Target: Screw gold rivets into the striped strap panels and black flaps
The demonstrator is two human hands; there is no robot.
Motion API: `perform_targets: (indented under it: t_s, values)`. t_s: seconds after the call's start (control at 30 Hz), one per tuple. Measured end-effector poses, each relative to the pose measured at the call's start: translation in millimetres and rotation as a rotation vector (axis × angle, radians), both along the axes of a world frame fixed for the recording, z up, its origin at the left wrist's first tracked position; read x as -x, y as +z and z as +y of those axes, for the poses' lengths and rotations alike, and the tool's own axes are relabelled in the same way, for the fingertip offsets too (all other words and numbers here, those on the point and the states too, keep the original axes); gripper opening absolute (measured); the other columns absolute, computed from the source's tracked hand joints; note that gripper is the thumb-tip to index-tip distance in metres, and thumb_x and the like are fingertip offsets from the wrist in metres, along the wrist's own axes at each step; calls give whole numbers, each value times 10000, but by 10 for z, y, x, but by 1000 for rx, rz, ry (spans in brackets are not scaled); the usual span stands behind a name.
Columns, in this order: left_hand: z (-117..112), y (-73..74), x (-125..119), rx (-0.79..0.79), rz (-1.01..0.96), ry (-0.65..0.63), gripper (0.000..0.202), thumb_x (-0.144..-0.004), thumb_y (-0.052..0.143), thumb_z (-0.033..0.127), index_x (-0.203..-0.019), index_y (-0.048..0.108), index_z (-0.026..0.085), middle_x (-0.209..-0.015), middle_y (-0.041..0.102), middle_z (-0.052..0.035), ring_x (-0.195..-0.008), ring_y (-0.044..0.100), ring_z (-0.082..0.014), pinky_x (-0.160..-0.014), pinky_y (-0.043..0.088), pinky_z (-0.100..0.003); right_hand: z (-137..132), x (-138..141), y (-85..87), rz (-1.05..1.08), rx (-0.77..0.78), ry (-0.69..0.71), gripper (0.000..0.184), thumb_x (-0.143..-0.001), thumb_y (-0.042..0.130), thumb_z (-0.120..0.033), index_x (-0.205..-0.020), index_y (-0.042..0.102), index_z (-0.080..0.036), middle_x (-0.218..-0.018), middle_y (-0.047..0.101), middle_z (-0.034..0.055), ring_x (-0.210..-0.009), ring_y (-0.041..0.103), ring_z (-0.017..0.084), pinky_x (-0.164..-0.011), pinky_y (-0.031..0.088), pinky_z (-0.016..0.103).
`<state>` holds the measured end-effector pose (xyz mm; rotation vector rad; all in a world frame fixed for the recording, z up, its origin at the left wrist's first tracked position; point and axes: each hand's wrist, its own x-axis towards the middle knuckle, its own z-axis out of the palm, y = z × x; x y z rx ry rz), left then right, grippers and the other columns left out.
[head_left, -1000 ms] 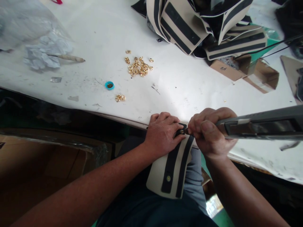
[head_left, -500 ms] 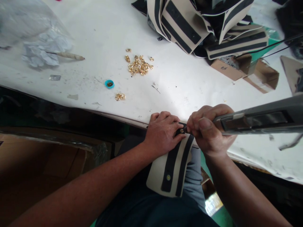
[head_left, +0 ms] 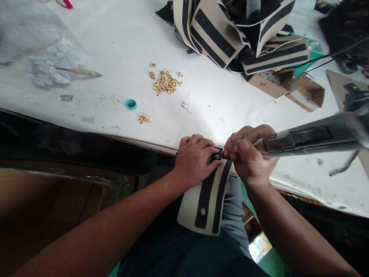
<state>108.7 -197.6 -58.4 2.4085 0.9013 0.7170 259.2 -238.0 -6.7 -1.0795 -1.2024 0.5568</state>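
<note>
A cream piece with black stripes point(head_left: 201, 202) hangs off the table's front edge over my lap. My left hand point(head_left: 193, 159) lies closed on its top end, fingers curled and pressing it against the table. My right hand point(head_left: 248, 154) is wrapped round a long grey tool point(head_left: 305, 136) that reaches to the right. The tool's tip meets a small gold fitting point(head_left: 216, 156) on the black stripe between my two hands. A second gold stud point(head_left: 203, 211) shows lower on the stripe.
A heap of gold fittings point(head_left: 165, 82) lies mid-table, a smaller cluster point(head_left: 143, 119) and a blue cap point(head_left: 131, 104) nearer. Stacked striped pieces point(head_left: 230, 30) and open cardboard boxes point(head_left: 288, 86) sit at the back right. Crumpled plastic point(head_left: 49, 65) is far left.
Both hands stay at the fitting on the striped piece. The tool's far end has tilted up a little, and the whole view has shifted slightly left.
</note>
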Motion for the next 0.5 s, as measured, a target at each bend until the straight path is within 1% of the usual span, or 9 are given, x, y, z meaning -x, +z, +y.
perform_targets:
  t_s: [0.07,0.13,0.23,0.3,0.33,0.4,0.5]
  values:
    - [-9,6,-2,-13,0,3,255,-873,835,453,-1067,792,293,-1217,786,17,-1218,599,-281,-988,385,-495,-41,-11,39,4,22,-48,365,-892,808,-497,-801,544,-263,-674,549,-46,-524,548,137,-487,487,301]
    - [-19,7,-6,-25,2,10,262,-867,845,448,-1077,796,298,-1208,790,14,-1200,608,-281,-984,391,-491,-102,-17,125,25,26,-96,405,-892,789,-579,-795,561,-259,-664,552,-41,-512,546,139,-488,492,299]
    - [-35,-2,-16,-47,8,19,277,-862,855,454,-1081,800,293,-1209,795,-2,-1191,614,-290,-1000,400,-495,-267,-66,314,111,-26,-182,435,-902,771,-597,-758,557,-247,-628,533,-45,-491,531,137,-491,497,293]
    - [-48,-9,-23,-61,16,24,264,-866,856,431,-1081,798,289,-1217,794,-7,-1194,615,-290,-1012,408,-495,-452,-171,414,156,-21,-255,444,-894,784,-587,-744,566,-230,-635,541,-39,-499,531,133,-507,507,289]
    - [-55,-10,-26,-66,20,27,256,-869,854,419,-1082,797,287,-1220,792,-10,-1191,618,-288,-1015,413,-492,-567,-252,437,171,18,-291,440,-885,795,-583,-753,583,-221,-649,558,-32,-512,542,134,-515,512,287]
    - [-69,-3,-30,-74,27,36,248,-873,853,408,-1081,793,286,-1222,789,-18,-1185,625,-285,-1016,426,-487,-824,-460,413,183,165,-367,423,-872,810,-585,-817,638,-203,-677,598,-12,-544,577,149,-515,511,285]
    - [-92,33,-32,-92,40,49,243,-864,861,385,-1073,787,287,-1213,783,-25,-1168,635,-282,-1017,442,-476,-1180,-827,253,149,439,-509,460,-870,798,-620,-967,712,-179,-716,662,27,-602,636,194,-500,498,291]
